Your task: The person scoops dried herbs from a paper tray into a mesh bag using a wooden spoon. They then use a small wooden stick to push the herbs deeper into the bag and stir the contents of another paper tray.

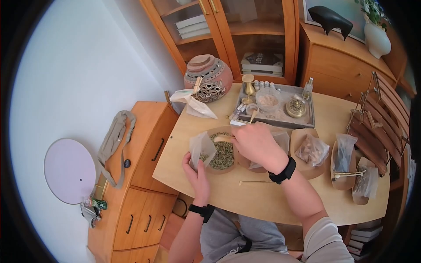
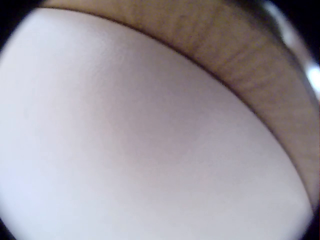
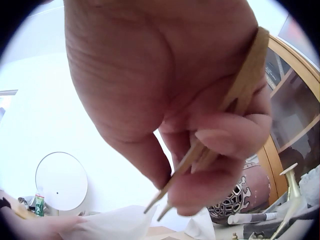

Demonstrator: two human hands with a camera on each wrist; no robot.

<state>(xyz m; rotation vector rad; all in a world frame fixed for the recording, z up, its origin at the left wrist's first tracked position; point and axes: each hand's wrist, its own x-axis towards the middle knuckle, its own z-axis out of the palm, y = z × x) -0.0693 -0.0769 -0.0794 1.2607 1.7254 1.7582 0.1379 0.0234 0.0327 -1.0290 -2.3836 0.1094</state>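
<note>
A person sat at a pale wooden table [image 1: 245, 197], both arms reaching over it, a dark band on each wrist. The left hand [image 1: 197, 177] held the side of a translucent bag [image 1: 202, 147], thumb on one face and fingers curled round the other. A little green dried matter showed low in the bag, which stood tilted at the left edge of a brown paper tray [image 1: 224, 171] spread with dried green herbs [image 1: 222, 154].

The right hand [image 1: 259, 142] was above the right side of that tray. Its fingers were bent round a pair of wooden tweezers [image 3: 246, 75], whose two slim tips stood slightly apart and pointed down; whether they touched the herbs could not be told.

To the right, partly under the right forearm, was another tray with a clear bag. Past it came trays holding a bag of pinkish-brown chunks [image 1: 312, 149], a bluish-grey bag [image 1: 345, 147] and one more clear bag. A thin brass rod [image 1: 255, 182] lay near the table's front edge.

Behind, a grey rectangular tray [image 1: 307, 121] carried a brass goblet [image 1: 248, 83], a glass bowl [image 1: 268, 100] of pinkish powder and a lidded brass burner [image 1: 296, 108]. At back left stood a pierced clay pot [image 1: 219, 72].
</note>
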